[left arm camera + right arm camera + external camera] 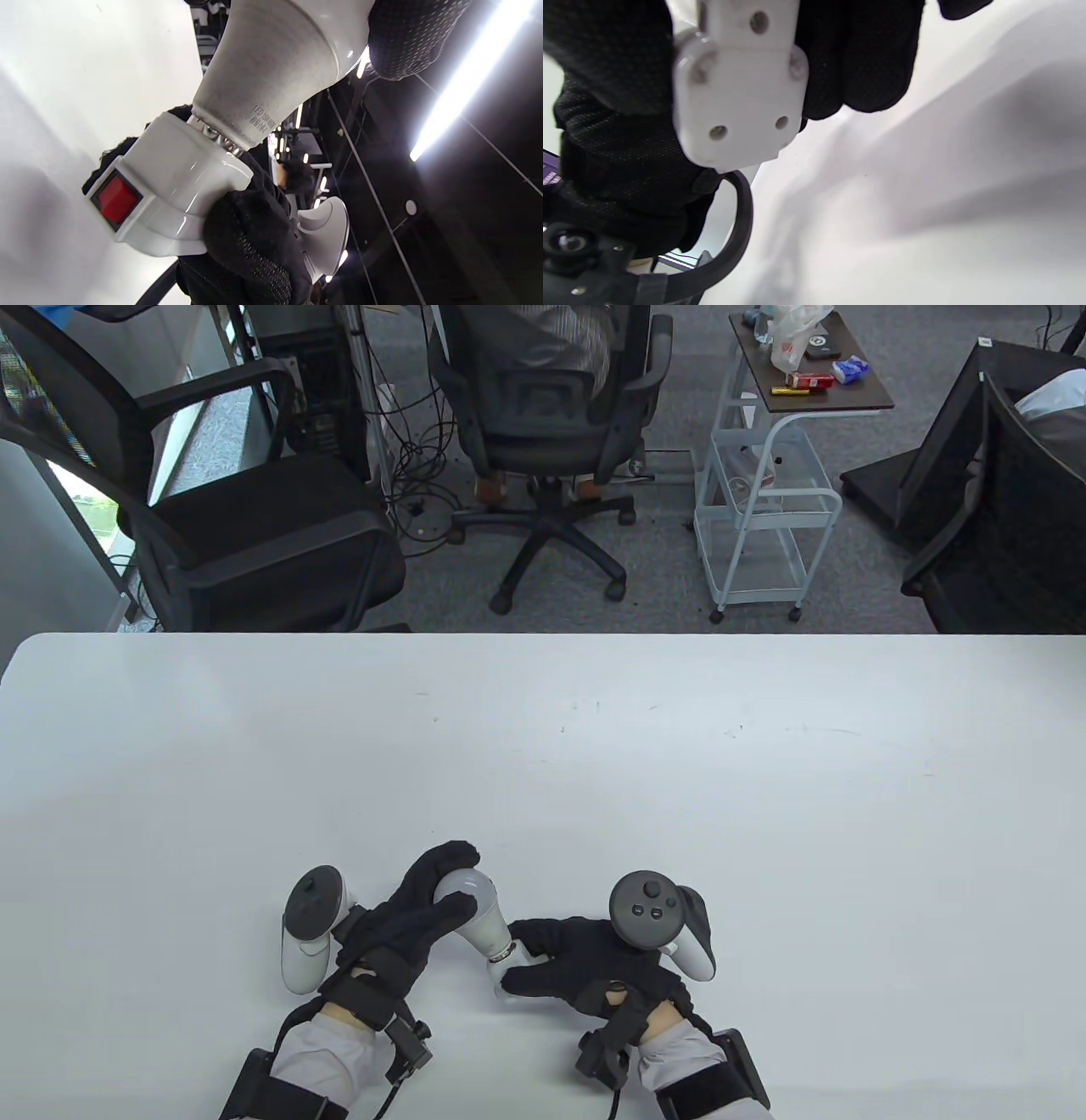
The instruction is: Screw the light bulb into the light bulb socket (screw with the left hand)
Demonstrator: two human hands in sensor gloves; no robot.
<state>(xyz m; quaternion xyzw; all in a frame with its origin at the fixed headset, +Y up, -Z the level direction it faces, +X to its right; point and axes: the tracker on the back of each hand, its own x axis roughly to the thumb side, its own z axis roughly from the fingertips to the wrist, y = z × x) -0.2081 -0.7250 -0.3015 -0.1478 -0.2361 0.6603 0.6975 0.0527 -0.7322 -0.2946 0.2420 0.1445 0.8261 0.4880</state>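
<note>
A white light bulb [477,909] lies tilted near the table's front edge, its metal thread entering a white socket [512,970]. My left hand [428,899] grips the bulb's round globe. My right hand [585,959] holds the socket. In the left wrist view the bulb [271,72] meets the socket [178,182], with some silver thread showing at the joint, and the socket has a red switch [116,199]. In the right wrist view my fingers [857,55] wrap the socket's base [738,106], which has screw holes.
The white table [543,763] stretches wide behind and beside both hands. Beyond its far edge stand office chairs [543,415] and a wire cart [768,492].
</note>
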